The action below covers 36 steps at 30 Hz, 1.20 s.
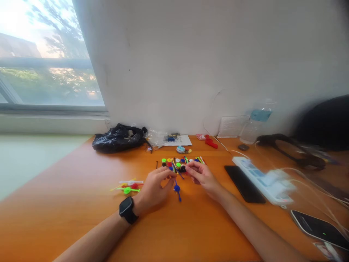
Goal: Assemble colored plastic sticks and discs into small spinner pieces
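My left hand (160, 183), a black watch on its wrist, has thumb and fingers pinched together over the table; what lies between the tips is too small to make out. Just beside those fingertips is a blue disc with thin rods (177, 188), which may be touching them. To the right, my right hand (203, 176) is closed in a pinch close to a black disc (182, 169); whether it grips anything is unclear. Small coloured discs (164, 161) and rods lie in a group behind both hands. Joined disc-and-rod pieces (127, 190) in green, red and white sit left of my left hand.
A black plastic bag (120, 138) lies at the back left, near a small round tin (180, 149) and a red object (211, 142). On the right are a dark phone (244, 183), a white power strip (261, 180) with cables, another phone (320, 227) and a bottle (256, 123).
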Motion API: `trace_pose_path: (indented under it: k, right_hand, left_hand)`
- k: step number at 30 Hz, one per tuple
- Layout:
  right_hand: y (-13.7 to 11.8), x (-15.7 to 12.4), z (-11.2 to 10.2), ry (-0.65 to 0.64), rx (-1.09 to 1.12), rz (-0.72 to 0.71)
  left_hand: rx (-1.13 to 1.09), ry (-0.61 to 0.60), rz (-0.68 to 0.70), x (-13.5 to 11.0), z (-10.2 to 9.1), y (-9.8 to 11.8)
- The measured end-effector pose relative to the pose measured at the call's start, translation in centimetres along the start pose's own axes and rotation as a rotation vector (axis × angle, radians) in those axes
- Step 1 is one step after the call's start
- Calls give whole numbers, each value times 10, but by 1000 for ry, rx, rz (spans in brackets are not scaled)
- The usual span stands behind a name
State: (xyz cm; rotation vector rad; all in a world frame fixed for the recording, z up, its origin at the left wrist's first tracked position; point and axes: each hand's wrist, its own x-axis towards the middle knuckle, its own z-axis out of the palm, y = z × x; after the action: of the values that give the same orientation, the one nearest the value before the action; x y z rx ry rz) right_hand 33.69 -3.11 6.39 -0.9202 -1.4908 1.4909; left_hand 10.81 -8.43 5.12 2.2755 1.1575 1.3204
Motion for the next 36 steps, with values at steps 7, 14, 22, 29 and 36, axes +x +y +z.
trace_pose_path:
  k: [7,14,22,29,36]
  right_hand:
    - [-2,-2,2,51,35,19]
    - [-3,-3,4,38,30,10]
    - [1,-2,2,34,19,7]
    - [1,-3,1,44,5,9]
    - [4,0,-1,38,16,11]
  left_hand:
    - [33,-97,68,0,1,0]
    - [33,-309,211,2,-1,8]
    - [102,-396,292,7,-5,22]
    - [110,-359,259,1,4,13]
    - [289,-328,187,-6,11,6]
